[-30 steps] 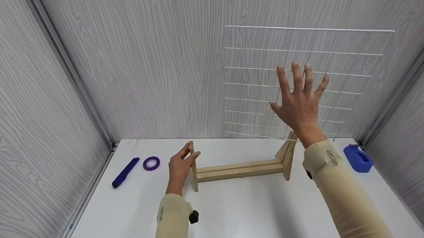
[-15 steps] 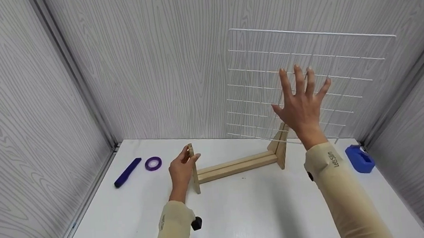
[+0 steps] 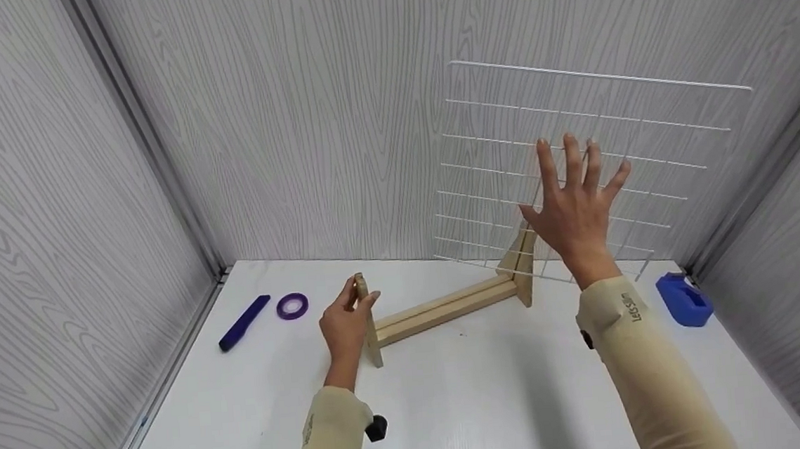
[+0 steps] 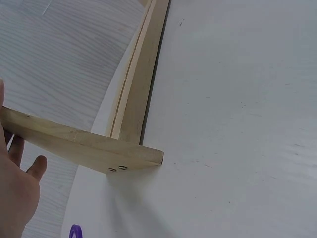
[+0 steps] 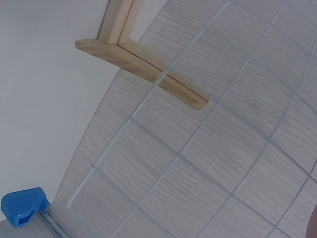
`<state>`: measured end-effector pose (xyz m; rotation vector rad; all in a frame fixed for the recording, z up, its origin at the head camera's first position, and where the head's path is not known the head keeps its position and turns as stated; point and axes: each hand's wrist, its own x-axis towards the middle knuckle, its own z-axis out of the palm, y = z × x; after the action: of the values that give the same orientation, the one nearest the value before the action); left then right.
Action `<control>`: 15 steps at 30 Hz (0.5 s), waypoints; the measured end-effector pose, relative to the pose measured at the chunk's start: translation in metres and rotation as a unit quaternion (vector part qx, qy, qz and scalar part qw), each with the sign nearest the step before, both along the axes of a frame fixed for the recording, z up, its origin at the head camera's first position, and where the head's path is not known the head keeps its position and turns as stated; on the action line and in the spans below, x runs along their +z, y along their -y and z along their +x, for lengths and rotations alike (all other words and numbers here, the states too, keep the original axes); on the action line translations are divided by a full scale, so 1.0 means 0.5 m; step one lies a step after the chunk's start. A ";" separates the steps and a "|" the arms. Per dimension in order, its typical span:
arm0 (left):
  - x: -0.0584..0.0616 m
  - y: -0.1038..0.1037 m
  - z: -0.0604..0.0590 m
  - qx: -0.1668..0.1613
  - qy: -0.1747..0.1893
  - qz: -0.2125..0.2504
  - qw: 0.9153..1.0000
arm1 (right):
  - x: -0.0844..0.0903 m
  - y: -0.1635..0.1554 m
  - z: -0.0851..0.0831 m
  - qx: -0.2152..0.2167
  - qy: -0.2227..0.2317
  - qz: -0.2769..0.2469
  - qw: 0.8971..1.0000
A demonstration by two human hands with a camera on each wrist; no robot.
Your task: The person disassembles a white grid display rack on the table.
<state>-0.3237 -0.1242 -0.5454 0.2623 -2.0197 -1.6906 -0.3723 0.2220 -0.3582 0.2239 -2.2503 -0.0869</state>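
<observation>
Near purple ring (image 3: pixel 282 309), left hand (image 3: pixel 344 323) grips wooden frame (image 3: pixel 447 311)

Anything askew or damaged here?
Nothing damaged or spilled that I can see, but two things sit askew: the wooden stand slants across the table, right end farther back, and the wire grid is tilted, its top edge sloping down to the right in the head view.

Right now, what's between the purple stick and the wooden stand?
In the head view, a purple ring lies nearer the stick, then there's the left grip, which holds the stand.
</observation>
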 end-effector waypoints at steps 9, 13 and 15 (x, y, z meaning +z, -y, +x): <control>-0.002 -0.016 0.014 0.008 -0.024 0.016 1.000 | -0.026 -0.014 0.002 -0.001 0.014 0.006 1.000; -0.002 -0.020 0.014 0.017 -0.026 0.011 0.999 | -0.033 -0.021 0.002 -0.004 0.019 0.000 1.000; -0.002 -0.018 0.014 0.017 -0.022 0.004 1.000 | -0.034 -0.024 0.002 -0.005 0.020 -0.002 1.000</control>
<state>-0.3166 -0.1151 -0.5461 0.2591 -1.9656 -1.6700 -0.3711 0.2338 -0.3753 0.2137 -2.2917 -0.0839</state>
